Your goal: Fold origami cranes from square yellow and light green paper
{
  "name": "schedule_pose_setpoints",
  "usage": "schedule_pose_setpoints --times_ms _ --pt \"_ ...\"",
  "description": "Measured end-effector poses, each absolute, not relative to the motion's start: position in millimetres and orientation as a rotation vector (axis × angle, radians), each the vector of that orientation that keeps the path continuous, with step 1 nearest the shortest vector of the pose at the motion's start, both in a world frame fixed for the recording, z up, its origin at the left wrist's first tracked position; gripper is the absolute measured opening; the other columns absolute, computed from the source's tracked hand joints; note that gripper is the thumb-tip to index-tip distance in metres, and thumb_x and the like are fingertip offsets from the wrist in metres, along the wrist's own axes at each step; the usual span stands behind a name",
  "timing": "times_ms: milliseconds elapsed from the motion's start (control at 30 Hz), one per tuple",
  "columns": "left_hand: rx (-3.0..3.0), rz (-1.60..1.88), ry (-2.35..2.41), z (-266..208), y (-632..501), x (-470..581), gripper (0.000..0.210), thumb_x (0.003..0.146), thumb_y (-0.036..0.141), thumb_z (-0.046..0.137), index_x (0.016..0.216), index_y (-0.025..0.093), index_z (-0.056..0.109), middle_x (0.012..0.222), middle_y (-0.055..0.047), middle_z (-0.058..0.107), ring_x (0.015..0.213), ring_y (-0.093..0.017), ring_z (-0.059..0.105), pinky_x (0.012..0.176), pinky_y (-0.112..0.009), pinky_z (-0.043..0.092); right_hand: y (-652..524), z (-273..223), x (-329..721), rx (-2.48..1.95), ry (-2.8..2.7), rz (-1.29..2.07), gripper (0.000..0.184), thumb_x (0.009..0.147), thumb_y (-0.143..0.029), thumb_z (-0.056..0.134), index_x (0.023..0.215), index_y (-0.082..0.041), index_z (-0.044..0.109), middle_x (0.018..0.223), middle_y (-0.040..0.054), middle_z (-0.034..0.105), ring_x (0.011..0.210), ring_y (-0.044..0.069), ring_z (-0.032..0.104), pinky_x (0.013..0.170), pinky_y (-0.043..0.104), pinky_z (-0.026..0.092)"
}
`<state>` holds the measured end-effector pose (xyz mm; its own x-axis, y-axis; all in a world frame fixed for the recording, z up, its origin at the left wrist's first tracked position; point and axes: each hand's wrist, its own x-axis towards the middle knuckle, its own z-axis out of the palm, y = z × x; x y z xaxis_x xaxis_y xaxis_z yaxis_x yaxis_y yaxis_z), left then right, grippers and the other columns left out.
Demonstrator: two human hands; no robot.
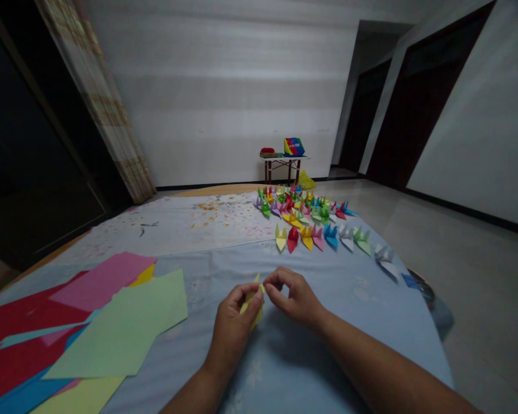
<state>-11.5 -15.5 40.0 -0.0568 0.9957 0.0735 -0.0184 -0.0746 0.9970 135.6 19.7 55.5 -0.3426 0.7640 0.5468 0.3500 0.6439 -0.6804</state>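
Observation:
A small yellow origami crane (257, 312), partly hidden by fingers, is pinched in my left hand (237, 315) above the blue cloth. My right hand (294, 294) is just to the right, thumb and forefinger closed together close to a pointed tip of the folded paper. Whether those fingertips grip the tip cannot be made out. Beyond my hands stands a row of paper cranes, among them a pale yellow crane (281, 237), a red crane (292, 239) and a blue crane (330, 236).
Coloured paper sheets overlap on the left, a light green sheet (125, 322) and a pink sheet (107, 282) on top. Many more cranes crowd the table's far right. The rounded edge of the table (431, 339) runs down the right side. A small side table (285, 159) stands by the wall.

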Motion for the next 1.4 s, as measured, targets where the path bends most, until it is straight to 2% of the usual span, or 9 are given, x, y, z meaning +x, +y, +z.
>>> schedule_pose_setpoints --times_ms 333,700,933,1167,1267,1400 --pt "1.153 1.354 1.185 43.4 -14.9 -10.5 0.031 0.068 0.038 0.065 0.089 0.015 0.062 0.071 -0.002 0.065 0.072 -0.017 0.061 0.064 -0.024 0.046 20.0 51.5 138.1 -0.827 -1.983 0.543 0.007 0.071 -0.019 0.059 0.077 -0.016 0.057 0.07 0.0009 0.055 0.062 0.01 0.05 0.059 0.022 0.042" --pt "1.158 1.379 1.157 45.3 -16.5 -9.5 0.033 0.068 0.039 0.065 0.09 0.015 0.063 0.071 -0.003 0.066 0.071 -0.017 0.061 0.064 -0.025 0.046 19.2 52.0 136.2 -0.832 -1.949 0.49 0.007 0.072 -0.02 0.057 0.079 -0.017 0.057 0.07 0.0011 0.056 0.062 0.011 0.05 0.058 0.023 0.042" --pt "1.236 1.377 1.178 44.0 -17.4 -9.4 0.028 0.071 0.037 0.063 0.091 0.016 0.062 0.088 -0.006 0.067 0.078 -0.018 0.061 0.067 -0.024 0.046 16.9 53.0 134.1 -0.827 -1.933 0.499 0.004 0.075 -0.018 0.054 0.077 -0.017 0.057 0.068 0.0011 0.055 0.062 0.011 0.051 0.059 0.023 0.043" --pt "1.27 1.386 1.204 44.7 -18.4 -8.5 0.028 0.071 0.037 0.063 0.089 0.016 0.062 0.089 -0.007 0.067 0.081 -0.019 0.062 0.066 -0.024 0.046 15.1 54.1 133.7 -0.813 -1.953 0.43 0.005 0.076 -0.018 0.052 0.074 -0.017 0.056 0.066 0.0011 0.054 0.063 0.011 0.049 0.059 0.023 0.042" --pt "1.234 1.384 1.206 42.8 -17.8 -8.8 0.03 0.07 0.039 0.064 0.089 0.015 0.062 0.086 -0.006 0.067 0.078 -0.019 0.062 0.064 -0.024 0.047 15.1 53.4 134.4 -0.793 -1.978 0.366 0.005 0.076 -0.018 0.052 0.078 -0.018 0.057 0.069 0.0021 0.055 0.065 0.012 0.05 0.06 0.025 0.042" --pt "1.185 1.397 1.205 37.8 -16.1 -9.6 0.031 0.069 0.04 0.065 0.09 0.016 0.061 0.084 -0.005 0.067 0.075 -0.017 0.062 0.063 -0.023 0.046 16.7 49.9 135.5 -0.776 -1.973 0.253 0.017 0.075 -0.019 0.055 0.092 -0.018 0.056 0.077 0.0041 0.056 0.073 0.015 0.051 0.065 0.027 0.043"
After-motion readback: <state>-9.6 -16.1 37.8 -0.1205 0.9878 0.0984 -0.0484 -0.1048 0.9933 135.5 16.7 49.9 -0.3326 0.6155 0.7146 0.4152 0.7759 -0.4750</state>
